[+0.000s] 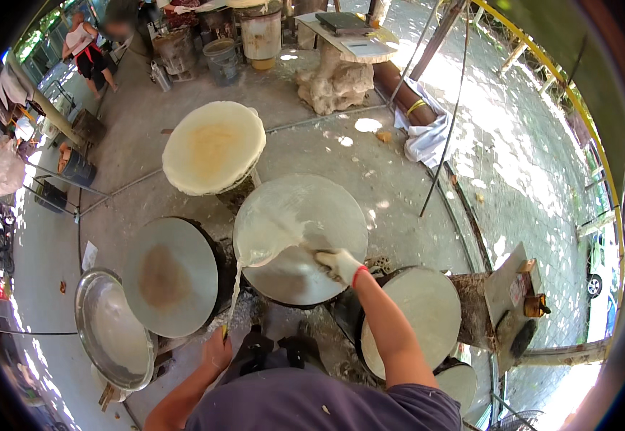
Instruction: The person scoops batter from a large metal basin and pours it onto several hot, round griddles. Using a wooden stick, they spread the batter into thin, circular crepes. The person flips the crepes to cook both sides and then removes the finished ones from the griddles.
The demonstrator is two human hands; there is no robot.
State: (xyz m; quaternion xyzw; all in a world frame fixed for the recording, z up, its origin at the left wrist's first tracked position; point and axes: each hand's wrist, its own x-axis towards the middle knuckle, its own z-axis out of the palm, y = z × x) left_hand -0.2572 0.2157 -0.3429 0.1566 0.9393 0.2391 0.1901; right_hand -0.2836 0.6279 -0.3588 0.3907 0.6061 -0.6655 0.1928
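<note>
Pale batter (266, 233) covered the far and left part of the middle griddle (291, 286), a round grey plate right in front of the person, with the near side looking mostly bare and smeary. Left hand (216, 353) was bare and down low on the near side, fingers wrapped around the yellow end of a long thin tool (232, 302). That thing ran up to the left edge of the griddle and looked pretty well coated in pale stuff too. Right hand (337, 267) wore a whitish glove with a red band (360, 275) at the wrist, and it was over the right side of the same griddle, fingers bent and kinda blurry. Couldn't tell if they were pinched on anything, or if they touched the plate tbh

Just left of that was another griddle (201, 269) with a brown patch in its middle, and beside it a wide metal bowl (82, 316) with whitish stuff inside. On the right, under the forearm, a third griddle (423, 316) had a pale surface. Past the middle one stood a round stand topped with a big flat pancake (214, 147), browner in the centre
</note>
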